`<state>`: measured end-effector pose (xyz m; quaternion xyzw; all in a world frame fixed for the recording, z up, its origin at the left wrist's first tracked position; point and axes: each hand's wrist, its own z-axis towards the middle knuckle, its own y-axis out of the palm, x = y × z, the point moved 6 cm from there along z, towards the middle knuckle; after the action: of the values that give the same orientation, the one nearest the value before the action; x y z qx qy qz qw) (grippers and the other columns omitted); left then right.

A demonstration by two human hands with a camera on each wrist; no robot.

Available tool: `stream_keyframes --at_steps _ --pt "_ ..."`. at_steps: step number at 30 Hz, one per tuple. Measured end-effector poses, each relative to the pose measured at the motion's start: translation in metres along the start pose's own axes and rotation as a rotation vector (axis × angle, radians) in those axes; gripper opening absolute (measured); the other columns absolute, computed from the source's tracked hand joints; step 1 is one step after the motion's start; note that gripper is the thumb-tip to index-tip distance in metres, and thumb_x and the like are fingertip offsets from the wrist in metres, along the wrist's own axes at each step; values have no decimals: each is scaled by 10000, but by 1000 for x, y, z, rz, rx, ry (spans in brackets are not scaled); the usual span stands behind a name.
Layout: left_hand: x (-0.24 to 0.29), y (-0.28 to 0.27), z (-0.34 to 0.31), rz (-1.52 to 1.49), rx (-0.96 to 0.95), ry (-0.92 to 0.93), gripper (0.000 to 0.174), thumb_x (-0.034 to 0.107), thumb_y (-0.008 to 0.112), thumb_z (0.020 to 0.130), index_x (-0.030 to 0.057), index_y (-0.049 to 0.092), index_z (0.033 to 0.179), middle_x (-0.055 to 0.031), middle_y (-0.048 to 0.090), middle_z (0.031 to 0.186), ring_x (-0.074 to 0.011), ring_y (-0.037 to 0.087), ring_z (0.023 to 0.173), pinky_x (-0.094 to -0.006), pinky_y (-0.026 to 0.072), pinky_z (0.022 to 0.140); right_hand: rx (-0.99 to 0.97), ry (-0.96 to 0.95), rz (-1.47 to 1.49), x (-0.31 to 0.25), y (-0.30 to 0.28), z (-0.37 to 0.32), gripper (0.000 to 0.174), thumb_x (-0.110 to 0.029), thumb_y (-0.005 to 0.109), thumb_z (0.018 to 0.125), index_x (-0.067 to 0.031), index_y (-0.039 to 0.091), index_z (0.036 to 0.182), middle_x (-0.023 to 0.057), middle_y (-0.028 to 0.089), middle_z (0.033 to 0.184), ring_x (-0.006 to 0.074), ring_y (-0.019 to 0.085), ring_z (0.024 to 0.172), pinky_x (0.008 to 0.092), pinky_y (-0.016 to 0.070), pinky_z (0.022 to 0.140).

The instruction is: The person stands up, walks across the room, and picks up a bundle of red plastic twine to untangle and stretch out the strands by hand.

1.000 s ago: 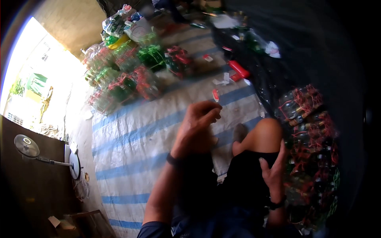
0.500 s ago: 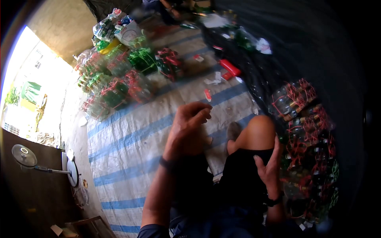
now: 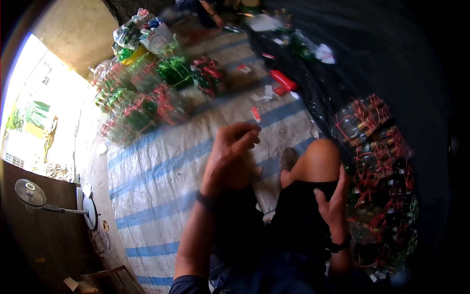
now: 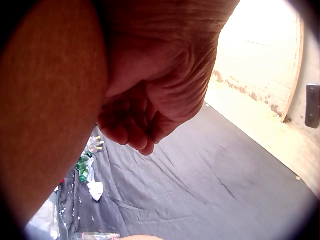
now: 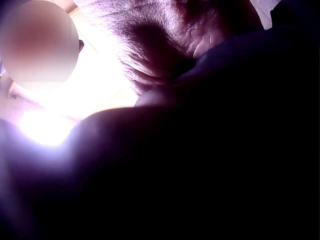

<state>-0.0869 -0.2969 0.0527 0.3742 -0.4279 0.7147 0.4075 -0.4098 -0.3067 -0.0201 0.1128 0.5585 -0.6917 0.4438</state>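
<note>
My left hand [image 3: 231,154] hangs over the left knee, its fingers loosely curled and nothing visible in them. The left wrist view shows the same hand [image 4: 155,85] from the palm side, with bent fingers. On the black shorts [image 3: 298,210] near the bare right knee [image 3: 320,159] rests my right hand [image 3: 334,208], thumb spread from the other fingers; part of the fingers is hidden beside the leg. In the right wrist view dark cloth [image 5: 225,150] covers much of that hand [image 5: 165,45].
Tied bottle bundles [image 3: 142,113] stand at the upper left, others [image 3: 374,161] at the right. A red object [image 3: 283,80] and scraps lie on the striped sheet [image 3: 161,171]. A fan [image 3: 30,192] stands left; another person's arm [image 3: 209,10] shows at the top.
The head view has shifted slightly, so the surroundings sit further left. The other person's arm at the top shows more and reaches down. Both my hands keep their pose.
</note>
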Motion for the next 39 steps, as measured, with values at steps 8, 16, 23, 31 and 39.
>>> stream_keyframes --at_steps 8,16,23,31,39 --pt "-20 1 -1 -345 73 -412 260 146 718 871 -37 752 1053 -39 686 858 -126 605 858 -279 480 790 5 7 11 3 0 -2 892 -329 739 908 45 273 1570 298 404 1486 447 441 1379 503 382 1142" --pt "-17 -1 -1 -197 58 -286 247 124 709 868 -33 746 1055 -56 693 870 -134 610 853 -288 496 791 2 18 14 2 0 -1 898 -315 745 898 45 271 1570 302 394 1501 449 429 1396 505 372 1158" --pt "-30 1 -6 -309 159 -335 248 83 685 836 -34 720 1052 -84 692 929 -157 615 841 -294 510 786 -3 20 22 2 -1 -1 906 -285 752 882 41 265 1573 304 392 1503 451 425 1399 506 370 1162" --pt "-20 2 0 -266 86 -354 252 135 690 867 -40 745 1040 -49 695 850 -127 606 840 -284 495 770 -3 17 19 2 -1 -1 897 -270 745 888 38 260 1576 301 395 1498 446 431 1393 502 374 1157" --pt "-23 0 1 -300 83 -371 241 146 706 880 -28 753 1039 -36 691 834 -120 602 834 -284 491 766 -2 12 13 2 0 -1 899 -261 747 885 40 259 1577 297 393 1498 444 435 1388 506 379 1151"
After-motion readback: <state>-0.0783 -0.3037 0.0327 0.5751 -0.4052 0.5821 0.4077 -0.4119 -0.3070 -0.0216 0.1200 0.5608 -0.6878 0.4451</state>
